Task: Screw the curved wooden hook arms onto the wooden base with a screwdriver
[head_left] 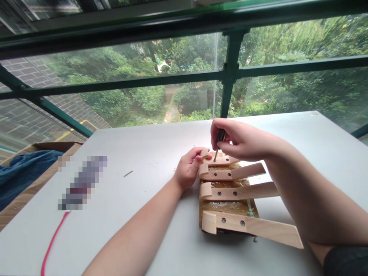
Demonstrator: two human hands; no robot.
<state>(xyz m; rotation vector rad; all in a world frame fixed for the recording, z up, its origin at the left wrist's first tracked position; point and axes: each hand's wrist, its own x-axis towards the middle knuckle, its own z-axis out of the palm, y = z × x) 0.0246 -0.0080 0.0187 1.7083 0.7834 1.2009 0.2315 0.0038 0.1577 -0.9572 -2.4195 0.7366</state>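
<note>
A brown board (230, 207) lies on the white table (138, 214) with several pale wooden hook-shaped slats (241, 191) screwed across it. My right hand (244, 142) is closed round a small dark-handled screwdriver (219, 142), held upright with its tip on the farthest slat (222, 160). My left hand (189, 168) is curled round the curved left end of that same slat, thumb on top.
A loose screw or nail (128, 173) lies on the table left of the hands. A red cord (53, 241) runs off the near left edge beside a blurred-out object (82, 182). A cardboard box with blue cloth (25, 172) stands at far left. Windows close off the far side.
</note>
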